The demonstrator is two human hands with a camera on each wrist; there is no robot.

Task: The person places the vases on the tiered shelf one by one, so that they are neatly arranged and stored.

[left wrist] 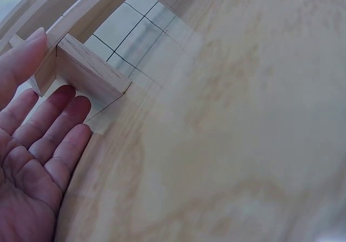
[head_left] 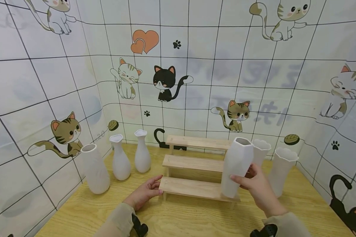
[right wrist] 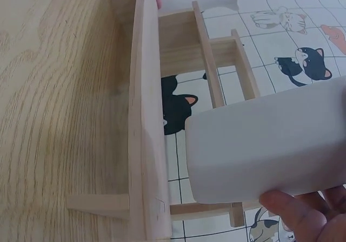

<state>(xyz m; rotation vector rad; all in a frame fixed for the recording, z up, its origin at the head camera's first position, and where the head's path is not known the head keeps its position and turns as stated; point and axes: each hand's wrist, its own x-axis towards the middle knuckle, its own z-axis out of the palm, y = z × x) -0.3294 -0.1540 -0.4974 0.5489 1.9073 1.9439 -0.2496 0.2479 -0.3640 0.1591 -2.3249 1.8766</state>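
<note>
My right hand [head_left: 256,186] grips a white faceted vase [head_left: 237,161] with an angular mouth, thumb on its near side. The vase leans slightly over the right end of the lowest step of a wooden three-step stand [head_left: 192,187]. In the right wrist view, a gap shows between the vase's base [right wrist: 189,161] and that step [right wrist: 146,112]. At the stand's left end, my left hand [head_left: 145,192] touches the lowest step. Its thumb [left wrist: 32,52] lies at the step's edge, and the other fingers extend loosely beside the leg [left wrist: 89,69].
To the left stand a textured white vase [head_left: 95,171] and two narrow-necked white vases, one nearer [head_left: 121,161] and one farther [head_left: 142,154]. Two scallop-rimmed white vases [head_left: 281,174] [head_left: 260,151] stand at the right, one partly hidden. A cat-printed cloth [head_left: 195,89] surrounds the wooden table [head_left: 178,217].
</note>
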